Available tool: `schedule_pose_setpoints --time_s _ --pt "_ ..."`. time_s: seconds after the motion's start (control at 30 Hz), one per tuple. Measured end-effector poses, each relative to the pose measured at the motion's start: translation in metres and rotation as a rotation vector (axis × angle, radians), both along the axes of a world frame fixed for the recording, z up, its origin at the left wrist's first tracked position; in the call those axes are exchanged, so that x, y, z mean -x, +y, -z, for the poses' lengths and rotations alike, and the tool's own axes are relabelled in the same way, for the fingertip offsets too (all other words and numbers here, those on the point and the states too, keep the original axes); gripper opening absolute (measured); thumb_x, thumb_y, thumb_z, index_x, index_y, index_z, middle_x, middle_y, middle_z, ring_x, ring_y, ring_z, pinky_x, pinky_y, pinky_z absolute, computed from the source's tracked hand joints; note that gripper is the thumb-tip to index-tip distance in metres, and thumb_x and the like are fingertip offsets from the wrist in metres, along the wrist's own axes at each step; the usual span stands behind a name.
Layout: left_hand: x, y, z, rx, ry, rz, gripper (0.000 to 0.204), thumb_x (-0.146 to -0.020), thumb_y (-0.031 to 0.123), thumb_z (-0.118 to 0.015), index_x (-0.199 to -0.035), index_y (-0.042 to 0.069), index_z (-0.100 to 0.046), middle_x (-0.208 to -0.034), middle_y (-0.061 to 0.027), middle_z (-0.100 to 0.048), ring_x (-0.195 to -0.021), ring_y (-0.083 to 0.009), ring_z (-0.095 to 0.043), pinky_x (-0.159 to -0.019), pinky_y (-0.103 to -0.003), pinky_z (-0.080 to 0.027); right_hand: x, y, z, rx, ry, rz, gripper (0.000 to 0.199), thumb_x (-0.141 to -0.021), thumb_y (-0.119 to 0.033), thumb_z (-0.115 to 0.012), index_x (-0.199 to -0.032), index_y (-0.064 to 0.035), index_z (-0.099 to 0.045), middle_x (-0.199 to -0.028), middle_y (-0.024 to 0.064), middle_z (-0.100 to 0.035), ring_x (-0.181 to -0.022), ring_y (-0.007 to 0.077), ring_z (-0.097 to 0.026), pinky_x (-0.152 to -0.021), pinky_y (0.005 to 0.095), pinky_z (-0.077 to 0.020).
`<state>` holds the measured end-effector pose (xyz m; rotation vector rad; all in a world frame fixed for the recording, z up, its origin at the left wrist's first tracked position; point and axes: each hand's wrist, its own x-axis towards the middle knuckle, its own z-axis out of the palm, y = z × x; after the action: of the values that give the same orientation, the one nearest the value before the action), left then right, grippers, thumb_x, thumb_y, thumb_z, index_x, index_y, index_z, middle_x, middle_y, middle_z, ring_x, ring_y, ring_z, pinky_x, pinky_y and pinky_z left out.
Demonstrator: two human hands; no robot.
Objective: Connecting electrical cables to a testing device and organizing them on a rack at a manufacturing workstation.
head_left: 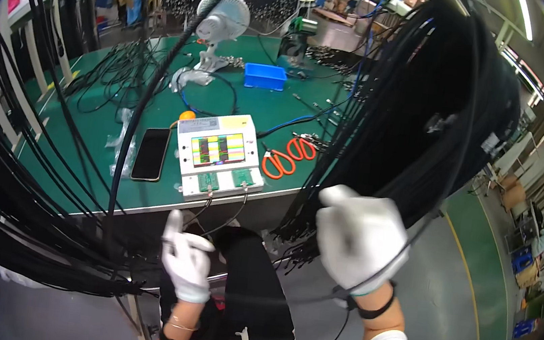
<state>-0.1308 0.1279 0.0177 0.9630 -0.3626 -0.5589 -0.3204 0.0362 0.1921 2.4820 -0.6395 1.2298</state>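
My left hand (186,261), in a white glove, is held low before the table edge. Its index finger points up and its fingers are apart, with nothing seen in them. To the right, my white-gloved right hand (363,242) is raised beside the hanging black cables (421,113). It is blurred and looks closed; whatever may be in it cannot be made out. A loose black cable runs past its wrist. Between and beyond the hands stands a white tester box (216,153) with a lit colour screen. Thin cables (240,207) hang from its front ports.
On the green table (93,134) lie a black phone (151,154), orange-handled scissors (278,165), a blue tray (265,77) and tangled black cables (110,75). A white fan (223,18) stands behind. More black cables (9,206) hang at the left, crossing in front of the table.
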Motion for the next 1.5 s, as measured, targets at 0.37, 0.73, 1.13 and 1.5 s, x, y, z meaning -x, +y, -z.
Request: schedule_pose_setpoints --time_s 0.37,0.73,1.13,1.5 --pt "-0.005 -0.033 0.014 -0.031 -0.568 0.356 0.037 -0.106 0.025 -0.042 -0.118 -0.006 -0.06 -0.07 -0.0055 -0.066 -0.04 -0.0031 -0.033 -0.039 -0.019 -0.027 -0.004 -0.058 -0.143 0.421 -0.293 0.098 0.044 -0.078 -0.015 -0.079 -0.119 -0.0059 -0.065 -0.104 0.0025 -0.063 -0.09 0.0115 -0.06 -0.074 0.0264 -0.0469" --pt "0.005 -0.024 -0.002 -0.307 0.116 0.965 0.041 -0.105 0.03 -0.043 -0.116 -0.005 -0.061 -0.082 -0.01 -0.07 -0.042 -0.0039 -0.033 -0.037 -0.021 -0.025 -0.078 -0.097 0.018 -1.209 -0.528 -0.86 0.04 -0.092 -0.006 -0.066 -0.129 0.0003 -0.053 -0.094 0.0013 -0.063 -0.088 0.0108 -0.06 -0.078 0.0238 -0.0484" --pt "0.031 -0.07 0.131 -0.347 0.757 1.145 0.038 -0.102 0.031 -0.051 -0.114 -0.001 -0.063 -0.082 -0.0073 -0.067 -0.045 -0.0077 -0.04 -0.038 -0.024 -0.031 -0.016 0.032 0.207 -1.59 -0.278 -0.562 0.023 -0.101 -0.013 -0.048 -0.109 -0.0016 -0.067 -0.085 0.0032 -0.062 -0.076 0.0123 -0.057 -0.07 0.0267 -0.0467" --pt "0.033 -0.046 0.103 -0.685 0.318 0.999 0.021 -0.096 0.018 -0.053 -0.094 0.0 -0.063 -0.07 -0.0092 -0.064 -0.037 -0.0072 -0.035 -0.035 -0.025 -0.025 0.012 -0.008 0.236 -0.921 -0.14 -0.329 0.019 -0.094 -0.005 -0.052 -0.104 -0.0002 -0.068 -0.087 0.0096 -0.065 -0.078 0.023 -0.061 -0.075 0.0338 -0.0497"
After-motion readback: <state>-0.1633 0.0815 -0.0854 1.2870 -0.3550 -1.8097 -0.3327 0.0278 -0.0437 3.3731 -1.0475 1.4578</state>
